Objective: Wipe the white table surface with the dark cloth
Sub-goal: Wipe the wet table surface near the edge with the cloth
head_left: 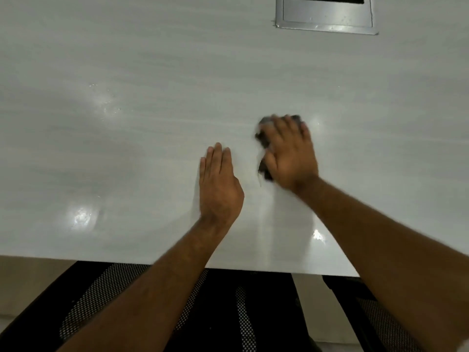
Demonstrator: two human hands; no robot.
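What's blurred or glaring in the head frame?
Head view: right hand and dark cloth are motion-smeared; left hand lies flat and sharp. Bright glare patches on the white table, strongest near its front edge; metal hatch also glints.

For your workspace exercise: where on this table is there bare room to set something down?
The white table is bare left of the flat left hand, and between both hands and the grey metal cable hatch. It is crowded only where the right hand presses the dark cloth.
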